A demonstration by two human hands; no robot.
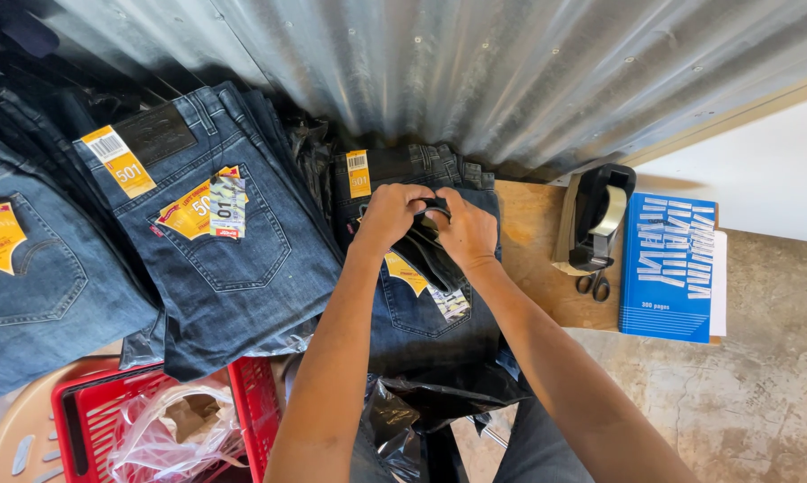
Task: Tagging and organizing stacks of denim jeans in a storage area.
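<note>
Across the top of the frame, a wavy grey metal wall (475, 72). Below it, at the left, big blue jeans (215, 233) lying flat with yellow paper tags. In the middle, a wooden counter (533, 241) carrying folded dark jeans (421, 313), long side running from the top of the frame down toward the bottom. At the right, a blue notebook (667, 268), then a black tape holder (600, 215), then small scissors (593, 284) just below it. At the lower left, a red basket (90, 411) with a clear plastic bag inside. Near the top edge of the dark jeans, left hand (387, 217) and right hand (468, 231), close together, both pinching a small dark strip (435, 207) between them. Both about equally near. Grip narrow on each hand, fingers curled tight on that strip.
</note>
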